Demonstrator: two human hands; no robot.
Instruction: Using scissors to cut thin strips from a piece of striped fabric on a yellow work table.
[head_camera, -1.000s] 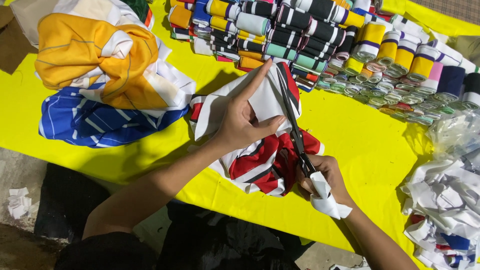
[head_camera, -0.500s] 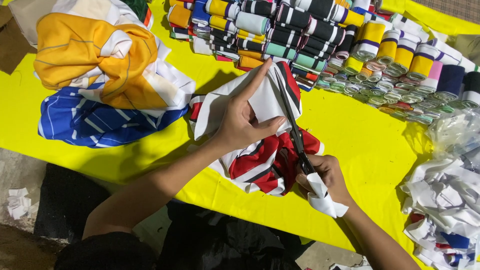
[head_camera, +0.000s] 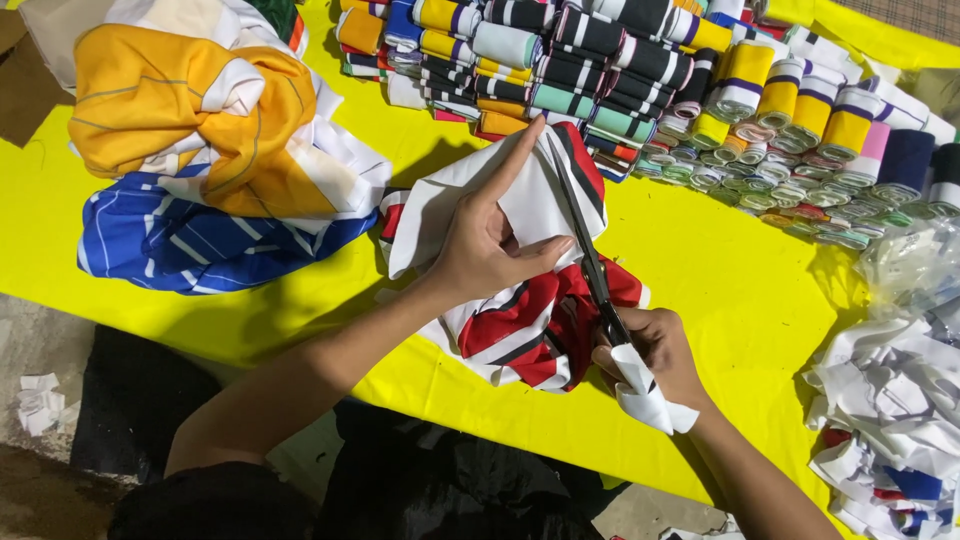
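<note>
While my right hand (head_camera: 655, 350) is closed around the handles of the scissors (head_camera: 585, 245), gripping them with a strip of white cloth wrapped about the loops, the long blades run up and away from my knuckles, lying nearly shut along the folded piece of red, white and black fabric (head_camera: 530, 320). My left hand (head_camera: 490, 240) presses flat on that fabric just beside the blades: the forefinger stretches straight out along the white fold toward the blade tips, the thumb reaches across until it almost meets the steel, and the other fingers are curled lightly on the cloth, so this hand pins rather than clasps. Under my palm the fabric is mostly white; below my fingers, toward my right hand, it bunches into red and dark stripes touching my right knuckles.

Beyond my fingertips, across the yellow table (head_camera: 730, 280), stand rows of rolled striped trims (head_camera: 640, 70), close to the scissor tips but apart from them. Well off to the outer side of my left hand lies a heap of orange, white and blue garments (head_camera: 200, 160). Past my right wrist, at the table's edge, sits a pile of white cut scraps (head_camera: 890, 400).
</note>
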